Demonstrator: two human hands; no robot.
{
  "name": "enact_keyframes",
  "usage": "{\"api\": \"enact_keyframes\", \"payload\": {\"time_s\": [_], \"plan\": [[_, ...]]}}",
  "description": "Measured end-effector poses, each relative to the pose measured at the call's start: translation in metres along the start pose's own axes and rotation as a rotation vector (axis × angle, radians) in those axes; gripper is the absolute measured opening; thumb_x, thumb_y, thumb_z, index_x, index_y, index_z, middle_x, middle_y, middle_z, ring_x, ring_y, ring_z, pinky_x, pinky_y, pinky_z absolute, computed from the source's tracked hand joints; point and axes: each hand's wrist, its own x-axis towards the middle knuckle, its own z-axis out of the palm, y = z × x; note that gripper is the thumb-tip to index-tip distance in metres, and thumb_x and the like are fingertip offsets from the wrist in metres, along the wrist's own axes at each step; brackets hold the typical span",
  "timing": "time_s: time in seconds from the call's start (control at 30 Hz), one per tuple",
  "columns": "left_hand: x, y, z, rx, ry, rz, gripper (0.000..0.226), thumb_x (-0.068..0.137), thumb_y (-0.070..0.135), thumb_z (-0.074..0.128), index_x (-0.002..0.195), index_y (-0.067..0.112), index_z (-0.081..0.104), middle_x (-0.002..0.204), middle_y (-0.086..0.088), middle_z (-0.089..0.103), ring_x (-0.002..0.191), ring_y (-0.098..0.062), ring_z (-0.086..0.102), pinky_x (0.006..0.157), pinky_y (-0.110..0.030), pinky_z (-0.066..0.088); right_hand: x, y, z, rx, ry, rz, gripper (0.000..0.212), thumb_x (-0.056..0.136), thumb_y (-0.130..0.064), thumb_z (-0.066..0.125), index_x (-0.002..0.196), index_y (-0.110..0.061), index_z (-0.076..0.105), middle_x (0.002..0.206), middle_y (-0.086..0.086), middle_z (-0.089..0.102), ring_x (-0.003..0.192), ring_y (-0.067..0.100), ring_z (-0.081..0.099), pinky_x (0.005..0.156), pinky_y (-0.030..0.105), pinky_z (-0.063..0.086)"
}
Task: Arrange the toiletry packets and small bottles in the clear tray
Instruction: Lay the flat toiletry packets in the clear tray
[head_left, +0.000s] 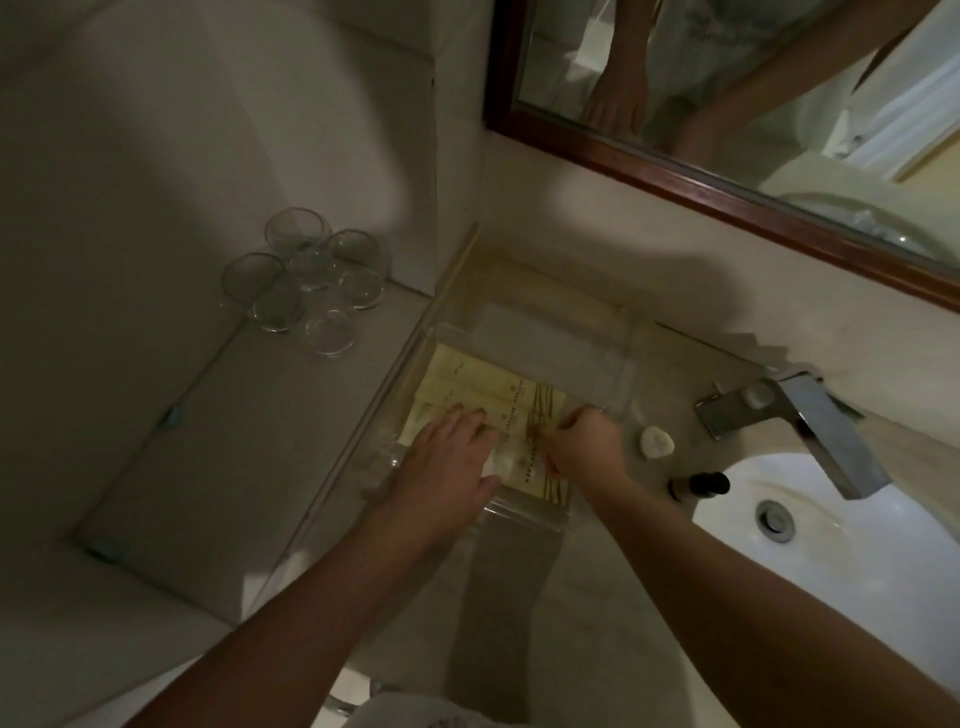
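Currently: packets lie rowed in clear tray. Left hand flat, fingers straight, pressing them; right hand, at 3 o'clock, curled at their ends, grip unclear. Advice: square ends flush, press lightly.

I see a pale marbled table running along the wall. The clear tray sits directly on it, its far end close to the wall. At three o'clock from the tray, a small white oval soap lies on the stone, apart from the tray. At four o'clock, a small dark-capped bottle rests just beside the rim of the white sink set into the table. A metal faucet stands at two o'clock.
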Motion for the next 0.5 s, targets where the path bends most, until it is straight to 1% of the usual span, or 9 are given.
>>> {"api": "enact_keyframes", "payload": {"time_s": [0.07,0.13,0.2,0.3,0.33,0.4,0.5], "plan": [[0.004,0.002,0.003,0.045,-0.043,0.004,0.060,0.093,0.046,0.042,0.147,0.025,0.027,0.160,-0.002,0.014,0.148,-0.025,0.004,0.117,-0.040,0.012,0.000,0.000,0.003,-0.001,0.033,-0.009,0.022,0.081,-0.028,0.074,0.074,-0.016,0.057,0.074,0.006,0.071,0.068,0.020,0.069,0.056,0.028,0.052],[0.005,0.004,0.005,0.073,-0.070,0.006,0.060,0.094,0.049,0.039,0.148,0.028,0.023,0.162,-0.002,0.007,0.148,-0.028,0.000,0.117,-0.043,0.012,0.001,-0.002,0.007,-0.019,0.069,-0.021,0.023,0.080,-0.027,0.074,0.074,-0.018,0.053,0.080,0.007,0.070,0.076,0.024,0.069,0.060,0.030,0.052],[0.003,0.007,0.007,0.104,-0.097,0.024,0.059,0.094,0.049,0.040,0.148,0.033,0.023,0.162,-0.003,0.003,0.147,-0.031,0.000,0.118,-0.046,0.010,0.001,-0.003,0.009,-0.031,0.078,-0.039,0.022,0.079,-0.026,0.073,0.074,-0.017,0.053,0.083,0.008,0.070,0.079,0.026,0.068,0.063,0.032,0.053],[-0.002,0.007,0.015,0.165,-0.115,0.071,0.057,0.094,0.049,0.038,0.148,0.036,0.024,0.162,-0.006,0.004,0.147,-0.032,0.001,0.118,-0.047,0.006,0.000,-0.003,0.009,-0.038,0.072,-0.065,0.017,0.078,-0.022,0.071,0.077,-0.016,0.055,0.085,0.010,0.070,0.080,0.028,0.068,0.068,0.037,0.057],[-0.003,0.006,0.017,0.175,-0.123,0.071,0.057,0.094,0.050,0.037,0.148,0.037,0.022,0.162,-0.006,0.002,0.147,-0.032,-0.001,0.118,-0.048,0.005,0.000,-0.003,0.009,-0.037,0.071,-0.072,0.015,0.077,-0.021,0.069,0.078,-0.016,0.055,0.084,0.009,0.069,0.079,0.028,0.068,0.066,0.036,0.055],[-0.005,0.004,0.020,0.196,-0.149,0.071,0.059,0.094,0.051,0.036,0.149,0.038,0.017,0.162,-0.006,-0.003,0.148,-0.032,-0.006,0.119,-0.049,0.004,0.000,-0.003,0.008,-0.047,0.076,-0.087,0.015,0.079,-0.020,0.069,0.078,-0.016,0.054,0.082,0.006,0.065,0.079,0.025,0.064,0.062,0.031,0.047],[-0.008,0.003,0.020,0.222,-0.177,0.091,0.061,0.095,0.055,0.033,0.150,0.039,0.013,0.162,-0.005,-0.004,0.147,-0.032,-0.011,0.119,-0.051,0.003,-0.001,-0.004,0.009,-0.077,0.091,-0.106,0.018,0.082,-0.025,0.070,0.079,-0.016,0.055,0.081,0.004,0.063,0.081,0.025,0.063,0.062,0.028,0.041]]}}
